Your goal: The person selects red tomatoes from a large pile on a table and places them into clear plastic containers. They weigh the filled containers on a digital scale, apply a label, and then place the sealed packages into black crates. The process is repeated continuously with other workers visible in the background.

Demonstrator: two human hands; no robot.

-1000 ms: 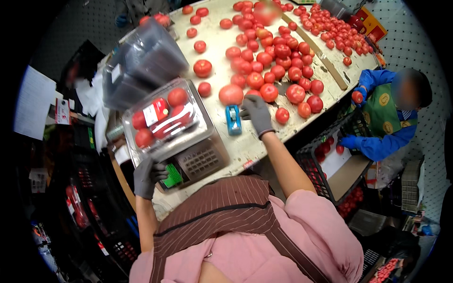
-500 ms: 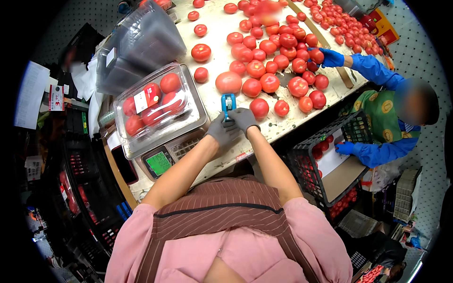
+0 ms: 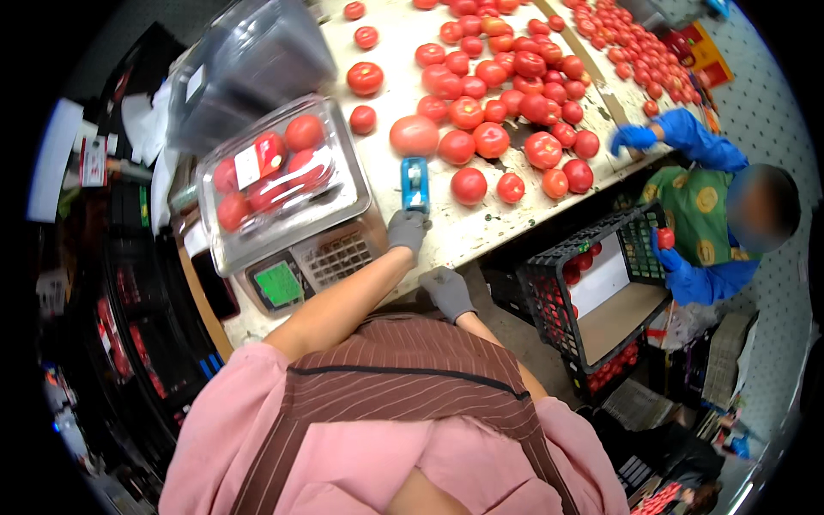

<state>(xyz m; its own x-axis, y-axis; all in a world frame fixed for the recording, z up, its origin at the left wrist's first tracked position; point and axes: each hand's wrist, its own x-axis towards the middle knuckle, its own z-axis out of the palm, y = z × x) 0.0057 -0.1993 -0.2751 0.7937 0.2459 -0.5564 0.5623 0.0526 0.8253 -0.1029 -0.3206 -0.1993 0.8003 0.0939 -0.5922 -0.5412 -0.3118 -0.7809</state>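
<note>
My left hand (image 3: 408,227), in a grey glove, has its fingers closed at the near end of the blue tape dispenser (image 3: 415,180). My right hand (image 3: 446,292), also gloved, is at the table's front edge with fingers curled; what it holds, if anything, I cannot make out. Left of the dispenser, a clear lidded box of tomatoes (image 3: 296,169) with a label rests on the steel pan of a scale (image 3: 330,253). A large tomato (image 3: 414,135) sits just beyond the dispenser.
Many loose tomatoes (image 3: 491,139) cover the table (image 3: 378,45). Stacked plastic containers (image 3: 257,73) stand back left, black crates (image 3: 129,343) at left. A co-worker (image 3: 699,206) in blue sleeves holds a tomato (image 3: 665,238) beside a black crate (image 3: 601,292) at right.
My right hand has drawn back from the dispenser toward the front edge. My left hand moved from the scale to the dispenser. The co-worker's upper hand reached into the tomatoes and pulled back.
</note>
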